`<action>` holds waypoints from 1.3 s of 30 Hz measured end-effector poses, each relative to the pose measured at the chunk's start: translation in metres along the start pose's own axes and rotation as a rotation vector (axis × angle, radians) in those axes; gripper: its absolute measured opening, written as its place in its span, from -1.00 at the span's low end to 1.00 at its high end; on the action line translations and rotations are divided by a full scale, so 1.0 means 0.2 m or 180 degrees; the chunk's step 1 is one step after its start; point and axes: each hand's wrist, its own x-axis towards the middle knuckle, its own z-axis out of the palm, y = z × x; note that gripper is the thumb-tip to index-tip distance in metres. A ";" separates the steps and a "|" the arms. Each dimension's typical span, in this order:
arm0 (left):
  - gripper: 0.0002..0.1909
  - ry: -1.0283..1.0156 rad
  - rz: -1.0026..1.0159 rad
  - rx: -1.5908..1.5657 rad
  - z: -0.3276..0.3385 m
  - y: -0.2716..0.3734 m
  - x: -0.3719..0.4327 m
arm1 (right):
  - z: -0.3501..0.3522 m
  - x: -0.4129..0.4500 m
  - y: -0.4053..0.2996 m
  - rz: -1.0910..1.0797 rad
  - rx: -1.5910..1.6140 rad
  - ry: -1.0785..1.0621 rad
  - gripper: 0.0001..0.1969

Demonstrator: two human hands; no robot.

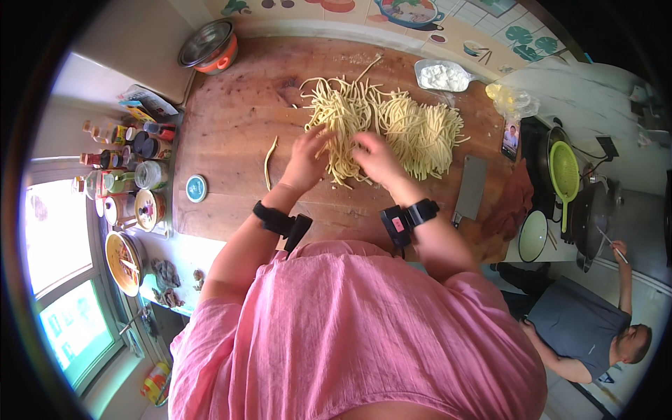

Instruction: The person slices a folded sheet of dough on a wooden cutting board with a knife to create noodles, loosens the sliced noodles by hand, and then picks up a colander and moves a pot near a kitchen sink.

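A long pile of fresh noodles (420,131) lies on a wooden board (231,136). My left hand (308,160) is at the left edge of the pile's left part, fingers spread and bent at the noodles. My right hand (379,160) faces it from the other side of the same bunch, its fingers curved. Whether either hand grips any strands is not plain. One loose noodle strand (269,163) lies left of my left hand. To the right of the pile rests a cleaver (471,184), blade flat on the board. A scoop of white flour (443,77) sits behind the pile.
Metal and orange bowls (210,50) stand at the back left, near a round teal lid (196,188). Jars and bottles (151,175) line the left side. Right are a dark red cloth (509,202), a phone (510,139) and a green strainer (564,165). Another person (577,320) holds a utensil over a wok.
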 end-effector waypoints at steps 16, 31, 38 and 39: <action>-0.77 0.0387 0.0405 0.0362 -0.03 0.02 0.02 | -0.04 0.08 0.04 0.0719 0.0274 -0.0248 -0.63; -0.51 -0.0976 -0.1305 -0.2437 0.41 0.29 0.29 | -0.27 -0.11 0.37 0.1517 0.1427 0.1810 -0.61; -0.63 -0.0917 -0.1478 -0.2894 0.74 0.35 0.59 | -0.22 -0.01 0.39 0.0888 0.0762 0.1980 -0.61; -0.68 -0.0977 -0.1649 -0.3082 0.71 0.30 0.58 | -0.23 0.01 0.36 0.1103 0.1026 0.1641 -0.52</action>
